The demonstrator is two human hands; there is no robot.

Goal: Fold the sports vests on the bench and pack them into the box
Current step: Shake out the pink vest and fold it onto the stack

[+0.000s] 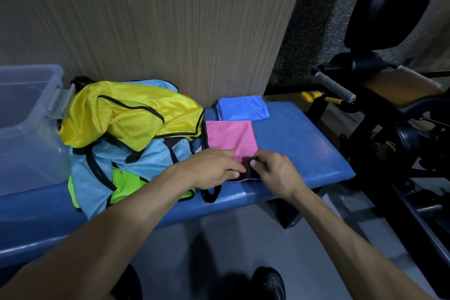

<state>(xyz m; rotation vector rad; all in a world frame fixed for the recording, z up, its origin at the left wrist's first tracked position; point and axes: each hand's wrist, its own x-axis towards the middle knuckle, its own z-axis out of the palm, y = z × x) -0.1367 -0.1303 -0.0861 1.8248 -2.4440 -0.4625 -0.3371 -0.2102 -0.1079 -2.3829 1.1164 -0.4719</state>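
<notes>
- Pink vest (231, 137), partly folded into a rough rectangle, lies flat on the blue desk (304, 151), right of centre. Its long axis runs away from the person toward the wall, and its black-trimmed near edge sits right under both hands.
- Right hand (275, 173) is at the vest's near right corner, its fingers (254, 164) curled and pinching a bunched bit of the black trim.
- Left hand (211, 169) lies on the near left part of the vest, fingers fairly straight and pressing the cloth down, the thumb beside the trim. It appears to hold nothing.
- Both hands meet at the near edge, so the rest of the vest stretches away from the fingers. A next fold would likely carry this edge forward, toward the wall.
- Black strap loop (211, 193) hangs loose off the near edge by the left wrist, not yet tucked in.
- Blue vest (243, 107), already folded, lies just beyond the pink one, near the wall.
- Pile (126, 134) of unfolded vests in yellow, light blue and green sits to the left, touching the pink vest's left edge.
- Box (26, 126), clear plastic, stands at the far left of the desk beyond the pile, nearer the left hand. No vests can be made out in it.
</notes>
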